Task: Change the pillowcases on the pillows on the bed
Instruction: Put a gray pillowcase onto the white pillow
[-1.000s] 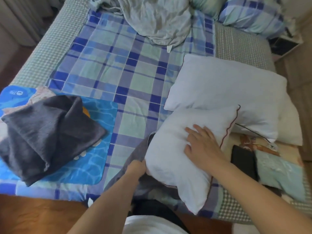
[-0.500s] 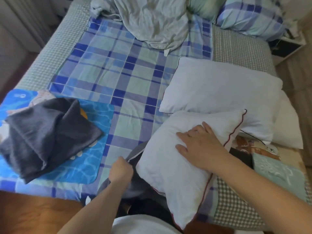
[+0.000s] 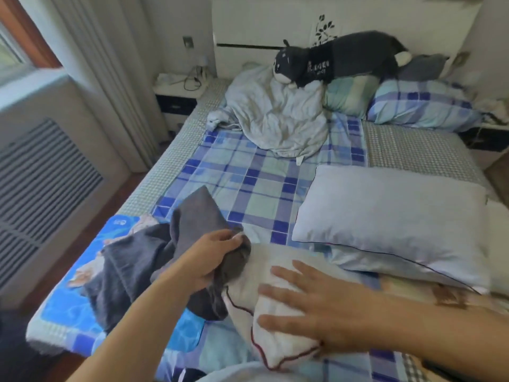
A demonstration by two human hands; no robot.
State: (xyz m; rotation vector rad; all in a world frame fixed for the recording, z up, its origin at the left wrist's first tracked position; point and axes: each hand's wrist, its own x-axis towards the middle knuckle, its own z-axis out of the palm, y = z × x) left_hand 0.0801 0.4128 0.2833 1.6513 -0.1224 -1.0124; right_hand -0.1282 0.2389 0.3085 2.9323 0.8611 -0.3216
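On the bed (image 3: 256,194), left hand (image 3: 212,260) now lifts the gripped grey pillowcase (image 3: 198,224) clear; flat right hand (image 3: 311,301) pins the bared pillow (image 3: 275,340)

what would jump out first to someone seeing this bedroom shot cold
Probably the two hands in the foreground: the left hand grips a dark grey pillowcase at the near left of the bed, while the right hand presses flat on a bare white pillow with red piping. Next comes the grey plush animal lying across the pillows by the headboard, above a crumpled pale sheet.
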